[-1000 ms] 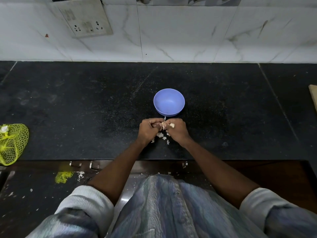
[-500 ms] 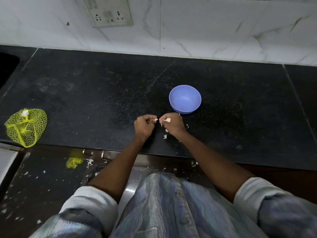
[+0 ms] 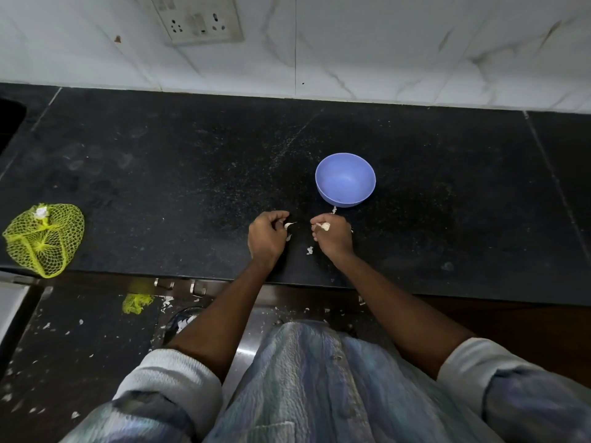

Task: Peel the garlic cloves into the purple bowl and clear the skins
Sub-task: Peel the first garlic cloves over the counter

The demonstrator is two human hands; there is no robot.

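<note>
Both fists curled on black stone counter [image 3: 160, 187]: left hand [image 3: 267, 239] pinches small white garlic clove [image 3: 288, 225], right hand [image 3: 334, 239] pinches pale garlic piece [image 3: 325, 226], apart, near round purple plastic bowl [image 3: 345, 179].

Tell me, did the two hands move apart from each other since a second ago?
Yes. The left hand and right hand touched below the purple bowl before; now bare counter shows between them, and the left sits further left of the bowl.

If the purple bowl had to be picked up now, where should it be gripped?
Pinch the purple bowl at its right or far rim, coming from above: it sits upright and open, and both hands, left hand and right hand, crowd its near side.
</note>
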